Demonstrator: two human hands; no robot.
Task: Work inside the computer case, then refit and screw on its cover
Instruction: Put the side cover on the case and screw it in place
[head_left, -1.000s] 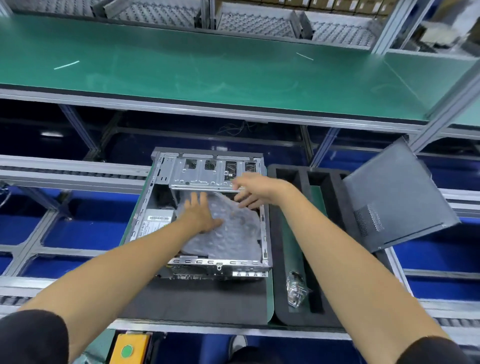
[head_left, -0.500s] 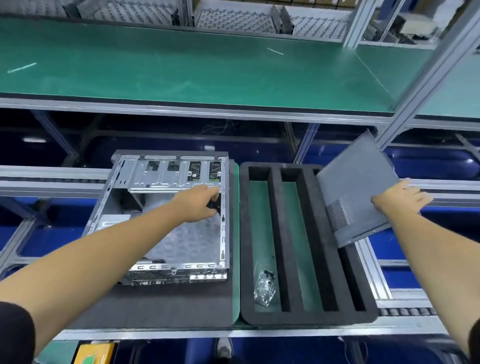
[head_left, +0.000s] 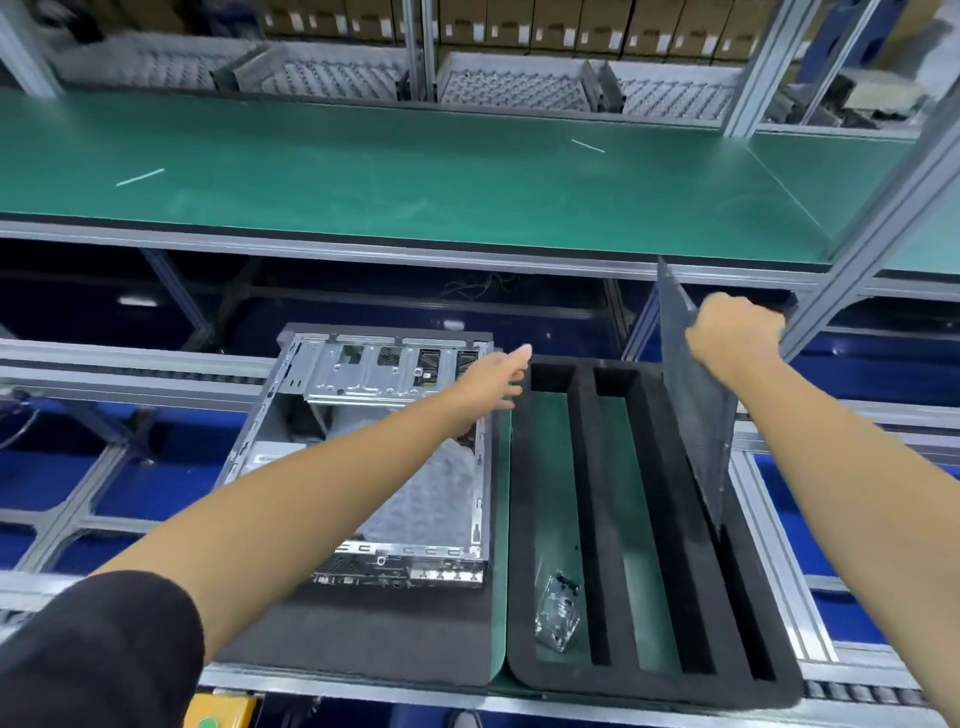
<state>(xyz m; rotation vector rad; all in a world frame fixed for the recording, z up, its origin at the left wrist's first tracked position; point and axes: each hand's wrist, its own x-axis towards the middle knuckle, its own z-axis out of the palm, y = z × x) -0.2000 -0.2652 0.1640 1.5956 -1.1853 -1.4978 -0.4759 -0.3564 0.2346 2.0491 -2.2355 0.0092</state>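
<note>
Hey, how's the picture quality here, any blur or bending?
Head view: wide-angle bending curves the green shelf edge; the left hand fingertips and the top boxes look soft; the cover in the right hand stays fairly sharp.

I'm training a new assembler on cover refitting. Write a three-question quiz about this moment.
1. True or false: the cover panel already lies on the computer case.
2. Which hand grips the panel: A left hand, B right hand?
3. Fill in: the clear bag of small parts lies in a slot of the black ___ tray.

Key: 1 false; 2 B; 3 foam.
</note>
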